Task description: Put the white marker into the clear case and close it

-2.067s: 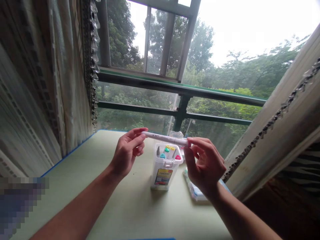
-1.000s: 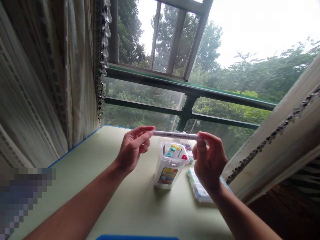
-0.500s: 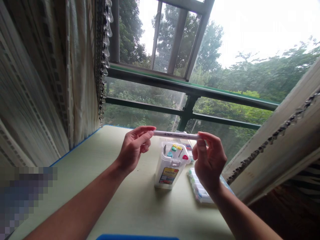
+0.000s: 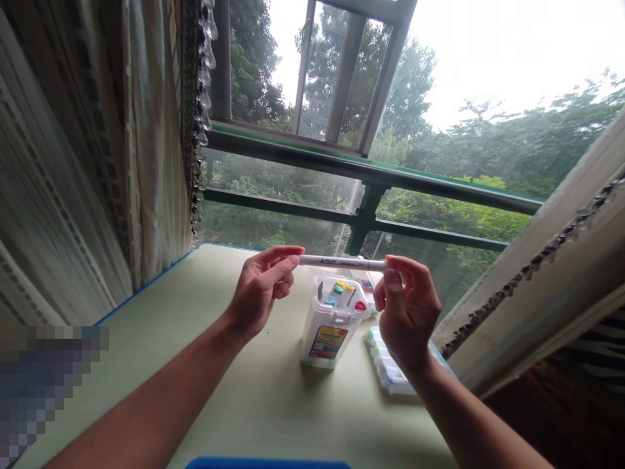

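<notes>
A slim white marker (image 4: 342,262) with dark print along its barrel is held level in the air. My left hand (image 4: 261,283) pinches its left end between thumb and fingers. Its right end sits in the closed fingers of my right hand (image 4: 409,306). Just below and behind it, a clear plastic marker box (image 4: 315,326) with a yellow label stands upright on the table. Several markers with yellow, teal, red and dark ends show in the top of the box.
A flat case of markers (image 4: 388,365) lies right of the box, partly behind my right forearm. Another package (image 4: 367,286) is partly hidden behind the box. The pale green table (image 4: 205,339) meets the window; curtains (image 4: 159,143) hang at both sides. A blue edge (image 4: 268,464) shows in front.
Both hands hold the marker in almost the same place. The marker appears slightly turned, its print a little shifted. The view has moved very slightly.
</notes>
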Demonstrator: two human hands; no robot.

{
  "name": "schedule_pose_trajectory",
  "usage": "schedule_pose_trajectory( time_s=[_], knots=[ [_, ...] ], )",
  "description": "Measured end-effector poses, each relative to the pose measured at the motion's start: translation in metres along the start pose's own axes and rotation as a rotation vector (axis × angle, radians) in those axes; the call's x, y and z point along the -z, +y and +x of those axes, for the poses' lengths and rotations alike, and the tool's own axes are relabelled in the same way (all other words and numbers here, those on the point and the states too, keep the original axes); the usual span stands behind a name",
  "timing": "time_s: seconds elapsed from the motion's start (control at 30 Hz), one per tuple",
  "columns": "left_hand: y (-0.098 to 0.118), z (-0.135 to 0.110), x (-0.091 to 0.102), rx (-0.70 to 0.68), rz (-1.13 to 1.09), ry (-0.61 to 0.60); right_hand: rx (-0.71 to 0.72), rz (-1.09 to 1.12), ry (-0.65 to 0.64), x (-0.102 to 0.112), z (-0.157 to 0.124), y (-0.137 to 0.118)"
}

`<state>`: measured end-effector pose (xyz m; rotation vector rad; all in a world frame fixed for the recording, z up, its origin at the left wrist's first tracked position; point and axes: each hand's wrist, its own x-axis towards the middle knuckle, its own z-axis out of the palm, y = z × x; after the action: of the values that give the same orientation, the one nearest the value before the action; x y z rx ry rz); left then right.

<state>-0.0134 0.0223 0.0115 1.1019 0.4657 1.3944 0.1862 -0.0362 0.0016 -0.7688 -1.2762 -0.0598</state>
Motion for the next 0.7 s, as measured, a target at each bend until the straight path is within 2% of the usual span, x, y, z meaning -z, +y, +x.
schedule_pose_trajectory(
  time_s=[0.7],
  knots=[
    [-0.0006,0.0005,0.0002,0.002,0.005,0.002,-0.009,0.006,0.004,-0.0010,-0.0016,-0.0004]
  ],
)
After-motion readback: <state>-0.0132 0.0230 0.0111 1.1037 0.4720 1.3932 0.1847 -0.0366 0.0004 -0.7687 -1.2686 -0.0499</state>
